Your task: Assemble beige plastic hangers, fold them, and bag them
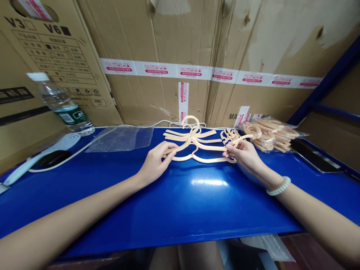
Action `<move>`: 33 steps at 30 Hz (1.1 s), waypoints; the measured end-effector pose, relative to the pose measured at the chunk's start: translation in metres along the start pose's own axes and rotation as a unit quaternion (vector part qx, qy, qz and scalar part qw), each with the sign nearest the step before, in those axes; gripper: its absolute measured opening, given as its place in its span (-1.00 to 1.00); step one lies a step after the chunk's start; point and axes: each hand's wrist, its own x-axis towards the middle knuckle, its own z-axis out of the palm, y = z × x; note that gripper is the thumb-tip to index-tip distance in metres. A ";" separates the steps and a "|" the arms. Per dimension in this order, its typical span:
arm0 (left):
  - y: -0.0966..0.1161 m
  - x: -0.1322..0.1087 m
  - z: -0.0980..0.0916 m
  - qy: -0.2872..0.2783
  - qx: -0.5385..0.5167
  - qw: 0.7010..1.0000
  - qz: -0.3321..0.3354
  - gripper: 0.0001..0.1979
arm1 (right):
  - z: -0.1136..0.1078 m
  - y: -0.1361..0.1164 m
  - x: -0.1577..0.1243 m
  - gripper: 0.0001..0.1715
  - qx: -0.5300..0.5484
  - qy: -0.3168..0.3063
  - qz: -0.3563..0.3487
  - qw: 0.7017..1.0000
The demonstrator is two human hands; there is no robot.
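Observation:
A small stack of cream plastic hangers (197, 144) lies on the blue table (180, 202), hooks pointing toward the cardboard wall. My left hand (156, 161) pinches the left ends of the stacked hangers between thumb and fingers. My right hand (244, 155) grips the right ends, fingers closed around them. A white bead bracelet (279, 186) sits on my right wrist. More loose hangers (230, 134) lie just behind my right hand.
A clear bag packed with hangers (270, 135) rests at the back right beside a dark tray (312, 155). An empty clear plastic bag (120, 138) lies back left. A water bottle (63, 105), white cable and black object (52, 158) sit far left. Cardboard boxes (197, 56) wall the back.

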 end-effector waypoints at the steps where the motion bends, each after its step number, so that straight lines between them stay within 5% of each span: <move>1: 0.000 0.000 0.000 -0.001 0.002 1.000 -0.002 -0.84 | 0.000 0.001 0.000 -0.43 0.000 0.001 -0.009 1.000; 10: -0.002 0.002 -0.003 -0.020 0.034 0.999 0.005 -0.88 | -0.004 -0.015 0.001 -0.61 0.034 -0.012 -0.067 0.997; 15: -0.011 0.011 -0.020 -0.006 0.067 0.995 0.072 -0.83 | -0.038 -0.034 0.014 -0.63 0.022 -0.027 -0.028 0.999; 19: -0.017 0.020 -0.040 -0.070 0.122 0.980 0.140 -0.83 | -0.066 -0.043 0.021 -0.55 -0.091 -0.064 0.015 0.994; 25: -0.019 0.021 -0.050 -0.173 0.139 0.963 0.151 -0.85 | -0.076 -0.054 0.021 -0.55 -0.319 -0.160 -0.036 0.933; 29: -0.017 0.019 -0.047 -0.204 0.144 0.957 0.146 -0.87 | -0.075 -0.053 0.022 -0.55 -0.384 -0.261 -0.010 0.886; 33: -0.019 0.017 -0.043 -0.214 0.153 0.953 0.154 -0.85 | -0.076 -0.047 0.024 -0.56 -0.421 -0.285 -0.013 0.861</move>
